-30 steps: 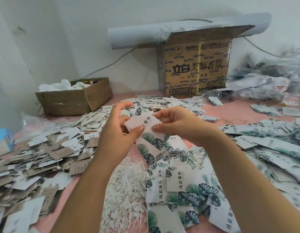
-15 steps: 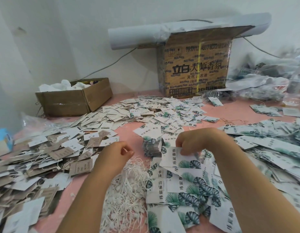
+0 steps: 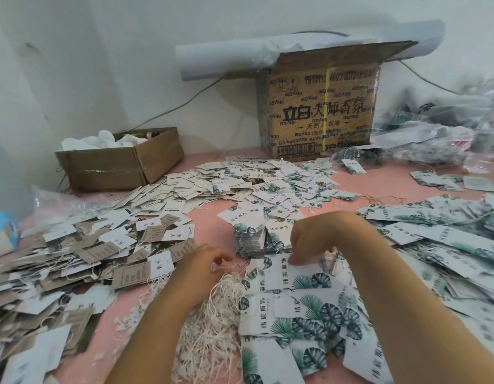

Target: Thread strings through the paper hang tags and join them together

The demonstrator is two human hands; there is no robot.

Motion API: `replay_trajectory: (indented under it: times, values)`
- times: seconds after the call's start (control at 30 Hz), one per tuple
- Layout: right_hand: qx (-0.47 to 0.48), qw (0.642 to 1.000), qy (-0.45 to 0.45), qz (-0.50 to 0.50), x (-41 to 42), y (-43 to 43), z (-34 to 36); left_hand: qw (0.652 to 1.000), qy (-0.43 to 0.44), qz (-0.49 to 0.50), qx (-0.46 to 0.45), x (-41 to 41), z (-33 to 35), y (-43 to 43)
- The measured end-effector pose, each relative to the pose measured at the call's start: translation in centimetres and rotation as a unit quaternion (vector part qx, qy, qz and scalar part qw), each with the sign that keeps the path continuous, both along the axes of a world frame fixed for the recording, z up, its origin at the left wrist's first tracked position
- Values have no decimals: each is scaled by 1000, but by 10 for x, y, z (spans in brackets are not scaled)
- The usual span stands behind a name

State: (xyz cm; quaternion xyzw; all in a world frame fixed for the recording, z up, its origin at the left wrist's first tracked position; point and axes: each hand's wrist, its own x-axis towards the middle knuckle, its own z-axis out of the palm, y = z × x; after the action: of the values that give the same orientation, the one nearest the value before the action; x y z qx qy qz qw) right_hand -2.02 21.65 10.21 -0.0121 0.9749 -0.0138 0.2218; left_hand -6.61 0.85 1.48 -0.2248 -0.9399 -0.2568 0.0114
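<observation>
The left hand [image 3: 201,268] curls its fingertips into the white strings [image 3: 212,322]; whether they pinch one is hidden. The right hand [image 3: 315,239] covers its own fingertips on a leaf-print hang tag [image 3: 295,275], so pinch or press is unclear. Both forearms run off the bottom edge. The left edge cuts a blue box [image 3: 2,234]. The plastic bags [image 3: 434,139] are blurred.

The left hand [image 3: 202,264] touches strings [image 3: 212,325]; the right hand [image 3: 312,237] pinches a tag [image 3: 297,276]
</observation>
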Motion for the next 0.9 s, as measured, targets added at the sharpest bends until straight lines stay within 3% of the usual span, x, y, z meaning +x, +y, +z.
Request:
replay_trajectory:
  times: [0.23, 0.47, 0.63, 0.73, 0.9]
  values:
    - [-62, 995, -15, -76, 0, 9, 4, 998, 44, 25, 41, 0, 8, -1]
    - [-78, 993, 35, -86, -4, 8, 2, 1000, 16, 11, -15, 2, 3, 0]
    - [-112, 988, 73, -76, -6, 10, 0, 999, 26, 25, 19, 3, 13, 2]
    - [-175, 977, 112, -43, -7, 8, 0, 998, 35, 18, 54, 6, 26, 7]
    - [-344, 927, 150, 27, -9, -12, -2, 981, -20, -29, 192, 22, 51, 17]
